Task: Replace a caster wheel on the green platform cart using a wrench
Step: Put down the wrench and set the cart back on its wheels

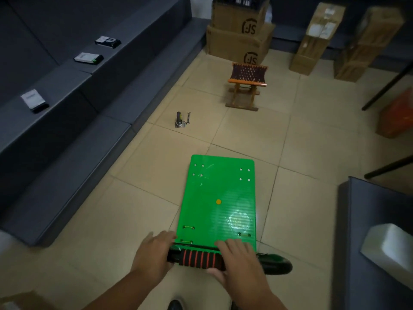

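The green platform cart (pixel 220 198) is stood deck-up on the floor (pixel 301 153); its padded handle (pixel 199 258) is gripped by the right hand (pixel 239 258), while the left hand (pixel 154 249) is laid with rather straight fingers on the handle's end. The caster wheel (pixel 179 120) and wrench (pixel 188 118) are seen untouched well ahead, so the replacement is judged hardly begun.

- Beige tiled floor (pixel 279 142) with dark grout lines.
- Folding wooden stool (pixel 248 83) with woven seat, upright on the floor, just in front of stacked cardboard boxes (pixel 240 41) printed with an upside-down "SF" logo.
- Black crate (pixel 240 0) on top of that stack.
- Tall taped carton (pixel 317 39) and a second tall carton stack (pixel 368 45) further right.
- Dark grey stepped bench (pixel 67 130) along the left.
- On its ledge, well apart: near white packet (pixel 34 100), middle packet (pixel 88 58), far packet (pixel 107 41).
- White foam block (pixel 388 245) at right.
- Orange box (pixel 400 113) at the right edge.
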The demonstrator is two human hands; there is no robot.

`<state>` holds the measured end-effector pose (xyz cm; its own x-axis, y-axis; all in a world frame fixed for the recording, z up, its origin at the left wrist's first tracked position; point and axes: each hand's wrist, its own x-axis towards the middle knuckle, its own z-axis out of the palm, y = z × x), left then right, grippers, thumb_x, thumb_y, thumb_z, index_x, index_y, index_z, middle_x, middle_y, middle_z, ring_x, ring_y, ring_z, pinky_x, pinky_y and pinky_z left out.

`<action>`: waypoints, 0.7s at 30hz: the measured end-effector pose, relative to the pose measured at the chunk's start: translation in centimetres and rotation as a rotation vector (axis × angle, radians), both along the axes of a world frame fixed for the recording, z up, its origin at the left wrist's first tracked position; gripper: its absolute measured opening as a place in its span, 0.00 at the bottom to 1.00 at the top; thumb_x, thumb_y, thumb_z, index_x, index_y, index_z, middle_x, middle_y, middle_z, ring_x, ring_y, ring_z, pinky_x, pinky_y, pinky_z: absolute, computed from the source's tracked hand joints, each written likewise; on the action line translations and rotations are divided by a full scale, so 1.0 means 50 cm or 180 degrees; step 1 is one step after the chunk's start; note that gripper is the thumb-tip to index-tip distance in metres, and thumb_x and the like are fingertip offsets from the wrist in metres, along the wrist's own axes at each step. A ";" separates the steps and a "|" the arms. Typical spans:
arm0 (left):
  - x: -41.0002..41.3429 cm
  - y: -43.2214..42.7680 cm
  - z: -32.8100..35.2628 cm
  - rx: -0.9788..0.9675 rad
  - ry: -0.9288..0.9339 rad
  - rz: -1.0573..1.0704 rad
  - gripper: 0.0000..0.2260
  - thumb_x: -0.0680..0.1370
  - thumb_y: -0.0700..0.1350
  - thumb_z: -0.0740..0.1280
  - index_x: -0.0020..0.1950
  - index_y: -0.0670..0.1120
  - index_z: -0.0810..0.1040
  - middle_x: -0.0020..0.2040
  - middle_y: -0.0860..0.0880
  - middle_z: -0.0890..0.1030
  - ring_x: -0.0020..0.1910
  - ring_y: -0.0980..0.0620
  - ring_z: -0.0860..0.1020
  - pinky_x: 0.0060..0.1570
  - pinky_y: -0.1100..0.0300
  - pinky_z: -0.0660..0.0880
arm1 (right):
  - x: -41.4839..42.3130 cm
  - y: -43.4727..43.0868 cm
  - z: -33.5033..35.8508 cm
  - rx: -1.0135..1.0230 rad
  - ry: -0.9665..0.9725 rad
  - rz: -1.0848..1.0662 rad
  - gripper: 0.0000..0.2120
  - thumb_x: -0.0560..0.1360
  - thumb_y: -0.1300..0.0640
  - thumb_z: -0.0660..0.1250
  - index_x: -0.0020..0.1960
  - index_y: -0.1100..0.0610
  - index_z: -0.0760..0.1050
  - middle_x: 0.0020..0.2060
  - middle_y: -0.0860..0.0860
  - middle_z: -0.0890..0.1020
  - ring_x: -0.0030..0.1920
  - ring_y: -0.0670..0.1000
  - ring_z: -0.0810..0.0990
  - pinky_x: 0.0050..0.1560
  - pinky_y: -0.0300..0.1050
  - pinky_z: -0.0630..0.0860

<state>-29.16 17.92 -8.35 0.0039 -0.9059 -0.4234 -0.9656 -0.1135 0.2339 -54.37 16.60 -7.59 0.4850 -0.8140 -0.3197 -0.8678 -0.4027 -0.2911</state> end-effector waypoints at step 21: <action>-0.042 -0.038 0.005 0.0030 0.0210 -0.1601 0.19 0.87 0.60 0.51 0.74 0.53 0.65 0.64 0.52 0.70 0.61 0.50 0.68 0.64 0.53 0.63 | 0.002 0.000 0.003 0.0297 0.1045 -0.0594 0.34 0.78 0.27 0.44 0.74 0.48 0.62 0.62 0.47 0.73 0.62 0.52 0.72 0.65 0.50 0.66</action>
